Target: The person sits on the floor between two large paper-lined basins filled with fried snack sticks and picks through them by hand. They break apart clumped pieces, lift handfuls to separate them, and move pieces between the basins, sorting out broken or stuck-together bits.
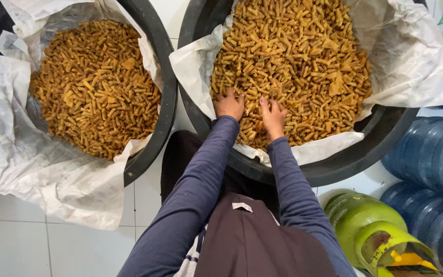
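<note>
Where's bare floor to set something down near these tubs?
Bare white tile floor lies lower left, below the left tub and beside the left sleeve. A narrow strip runs between both tubs. Right is crowded: green gas cylinder, blue water jugs.

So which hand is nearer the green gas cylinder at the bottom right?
The right hand. It rests on the fried snack sticks on the side toward the green gas cylinder; the left hand lies just beyond it, farther from the cylinder.
</note>
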